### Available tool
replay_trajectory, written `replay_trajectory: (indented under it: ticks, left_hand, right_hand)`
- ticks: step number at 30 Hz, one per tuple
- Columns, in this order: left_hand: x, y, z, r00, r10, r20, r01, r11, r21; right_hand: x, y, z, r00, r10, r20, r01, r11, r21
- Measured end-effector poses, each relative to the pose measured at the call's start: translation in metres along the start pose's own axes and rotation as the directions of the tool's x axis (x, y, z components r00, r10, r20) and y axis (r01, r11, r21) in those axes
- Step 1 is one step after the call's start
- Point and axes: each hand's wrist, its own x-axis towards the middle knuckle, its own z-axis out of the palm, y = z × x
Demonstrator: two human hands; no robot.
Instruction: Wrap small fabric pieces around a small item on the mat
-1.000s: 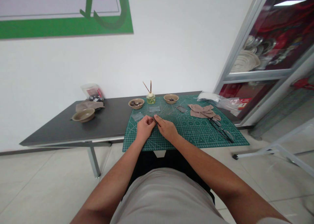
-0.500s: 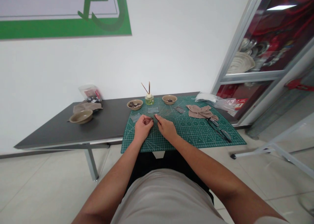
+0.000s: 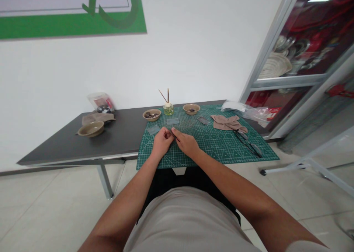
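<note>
Over the green cutting mat [image 3: 215,145], my left hand [image 3: 162,141] and my right hand [image 3: 186,141] meet at the fingertips. Both are closed in a pinch, and whatever small dark thing lies between them is too hidden to name. Just beyond the fingers lie two thin grey-blue pieces, a left piece [image 3: 153,130] and a middle piece [image 3: 173,121]. A darker grey piece [image 3: 204,120] rests to the right. Behind these stand a bowl of dark stone-like bits [image 3: 152,115] and a second bowl [image 3: 191,109] with a few dark bits.
Between the bowls stands a reed diffuser [image 3: 168,108]. A brown cloth [image 3: 229,123], eyeglasses [image 3: 249,145] and a clear plastic bag [image 3: 246,111] lie on the right. Further left, the dark table [image 3: 116,141] bears another bowl [image 3: 91,129] and a clear bag [image 3: 101,102].
My fingertips drew slightly apart half a second ago and are together again now. The view has shifted a little; the things on the table have stayed put.
</note>
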Motion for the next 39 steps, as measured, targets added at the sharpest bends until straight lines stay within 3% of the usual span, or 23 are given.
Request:
replay_trajectory:
  ticks: [4, 8, 15, 23, 26, 30, 39]
  left_hand:
    - [0.000, -0.004, 0.001, 1.000, -0.010, 0.008, 0.011, 0.998, -0.064]
    - [-0.001, -0.008, 0.002, 0.999, 0.031, 0.023, -0.029, 0.997, -0.067]
    - [-0.003, -0.005, 0.001, 0.991, 0.023, -0.129, -0.054, 0.969, -0.240]
    - [0.002, -0.006, 0.003, 0.995, -0.014, -0.101, -0.017, 0.955, -0.297]
    - [0.004, -0.008, 0.003, 0.998, -0.032, -0.060, 0.010, 0.944, -0.330]
    - [0.004, -0.012, 0.003, 0.998, -0.059, -0.003, 0.056, 0.969, -0.240]
    - [0.005, -0.016, 0.004, 0.999, -0.033, -0.004, 0.031, 0.975, -0.221]
  right_hand:
    - [0.000, 0.001, 0.001, 0.997, 0.081, 0.008, -0.081, 0.997, 0.003]
    - [0.000, 0.002, 0.002, 0.999, 0.043, -0.011, -0.043, 0.999, 0.027]
    - [0.001, 0.004, 0.004, 0.997, 0.073, -0.029, -0.072, 0.997, 0.025]
    - [0.002, 0.002, -0.002, 0.973, 0.174, -0.148, -0.163, 0.983, 0.086]
    - [0.003, 0.000, -0.004, 0.967, 0.210, -0.144, -0.199, 0.976, 0.089]
    - [0.003, -0.002, -0.005, 0.972, 0.190, -0.136, -0.179, 0.980, 0.089]
    - [0.002, -0.001, -0.004, 0.977, 0.178, -0.119, -0.168, 0.982, 0.091]
